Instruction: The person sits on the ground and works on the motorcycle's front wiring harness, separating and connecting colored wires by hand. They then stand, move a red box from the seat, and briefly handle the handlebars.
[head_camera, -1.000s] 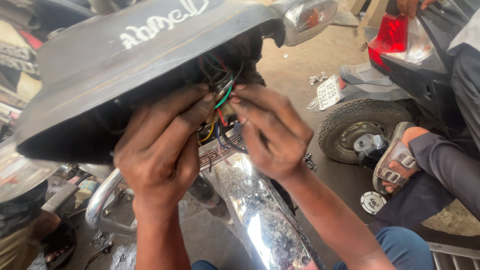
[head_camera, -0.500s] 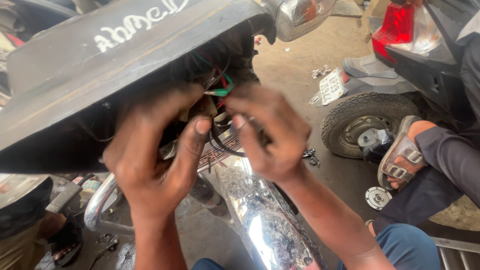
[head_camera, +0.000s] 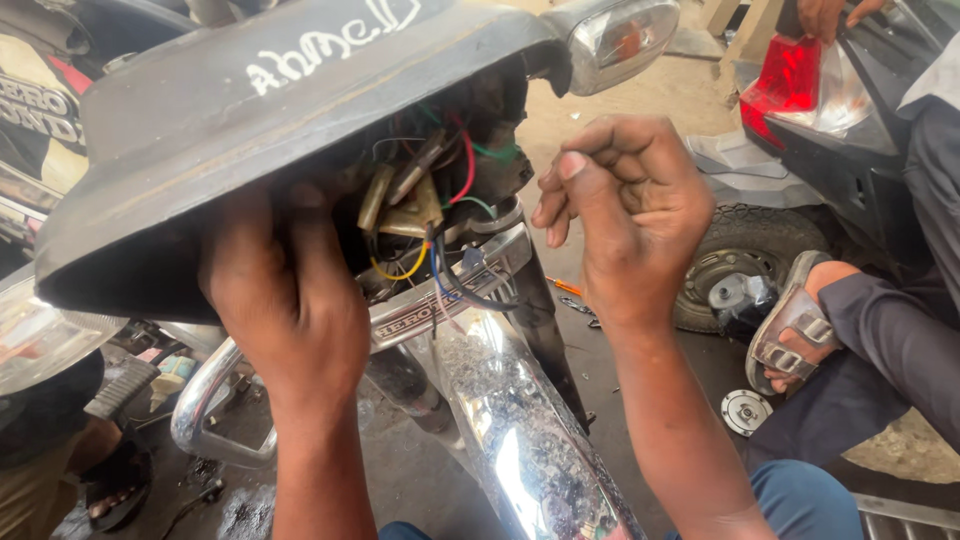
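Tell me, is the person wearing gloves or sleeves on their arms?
No. The left hand and right hand are both bare, with no gloves, rings or watch in view. Both forearms are uncovered too, with no sleeve showing. The fingers look a bit grimy, and the right thumbnail is short.

We see a dusty grey concrete floor (head_camera: 620, 380) in daylight, small metal parts (head_camera: 745, 410) scattered beside a parked scooter's black tyre (head_camera: 750, 250).
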